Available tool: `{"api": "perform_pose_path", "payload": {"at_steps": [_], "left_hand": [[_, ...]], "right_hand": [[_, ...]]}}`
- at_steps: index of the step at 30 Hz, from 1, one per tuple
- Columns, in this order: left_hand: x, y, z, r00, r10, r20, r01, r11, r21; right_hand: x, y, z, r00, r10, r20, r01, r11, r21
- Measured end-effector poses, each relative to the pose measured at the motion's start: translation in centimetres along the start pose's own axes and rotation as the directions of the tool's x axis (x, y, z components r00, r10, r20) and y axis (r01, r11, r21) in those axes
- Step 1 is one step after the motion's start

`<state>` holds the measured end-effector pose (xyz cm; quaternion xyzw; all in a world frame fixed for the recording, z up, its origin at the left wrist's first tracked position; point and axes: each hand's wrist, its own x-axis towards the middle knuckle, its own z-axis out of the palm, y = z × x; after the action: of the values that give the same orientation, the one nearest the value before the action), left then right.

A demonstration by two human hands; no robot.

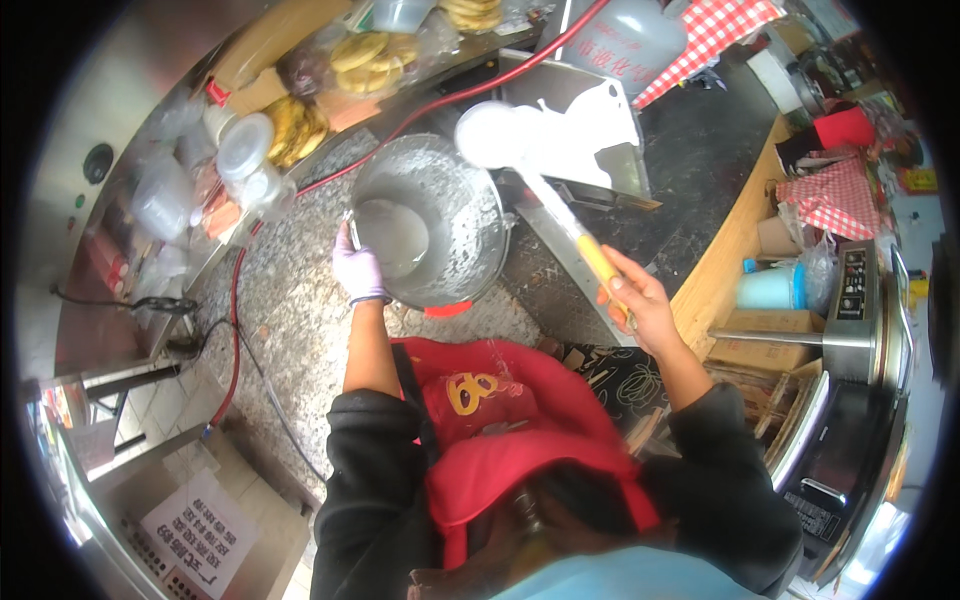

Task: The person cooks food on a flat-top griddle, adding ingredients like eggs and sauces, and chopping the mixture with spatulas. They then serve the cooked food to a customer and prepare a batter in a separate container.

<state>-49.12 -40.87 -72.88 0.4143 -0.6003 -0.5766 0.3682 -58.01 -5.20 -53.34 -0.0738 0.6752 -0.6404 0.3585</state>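
My left hand [360, 262], in a pale purple glove, grips the rim of a large grey bucket [480, 247] on its left side. The bucket tilts, with thin whitish liquid [394, 236] at the bottom and white residue along its wall. Bare, my right hand [637, 296] is closed around the yellow handle of a ladle [598, 259]. The ladle's round bowl, bright white and overexposed, is over the bucket's upper right rim, beside a metal container [637, 169]. White material, its detail lost to glare, shows in that container.
A red hose [420, 112] crosses behind the bucket. Flatbreads [364, 60] and plastic tubs [245, 146] line the left counter. A large gas cylinder [630, 37] stands at the back, near a red-checked cloth [705, 37]. A wooden counter edge [720, 255] curves on the right.
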Motion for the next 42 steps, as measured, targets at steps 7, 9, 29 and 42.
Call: {"api": "perform_pose_path", "payload": {"at_steps": [7,9,29,42], "left_hand": [[-0.7,-1.1,-1.1,0.999,0.029,-0.017,-0.029,0.999,0.027],[-0.9,-0.8,-1.0,0.999,-0.014,-0.030,0.012,0.997,-0.073],[-1.0,1.1,-1.2,0.998,-0.060,0.014,0.061,0.995,-0.079],[0.5,-4.3,-1.1,0.995,0.098,0.020,-0.098,0.995,0.012]], "right_hand": [[7.1,9.6,4.9,0.886,-0.389,0.251,0.430,0.490,-0.759],[9.6,12.1,6.1,0.977,-0.103,0.187,0.214,0.424,-0.880],[10.4,13.3,8.2,0.909,0.408,0.086,-0.413,0.909,0.052],[4.8,4.4,7.2,0.927,0.328,0.181,-0.344,0.937,0.062]]}}
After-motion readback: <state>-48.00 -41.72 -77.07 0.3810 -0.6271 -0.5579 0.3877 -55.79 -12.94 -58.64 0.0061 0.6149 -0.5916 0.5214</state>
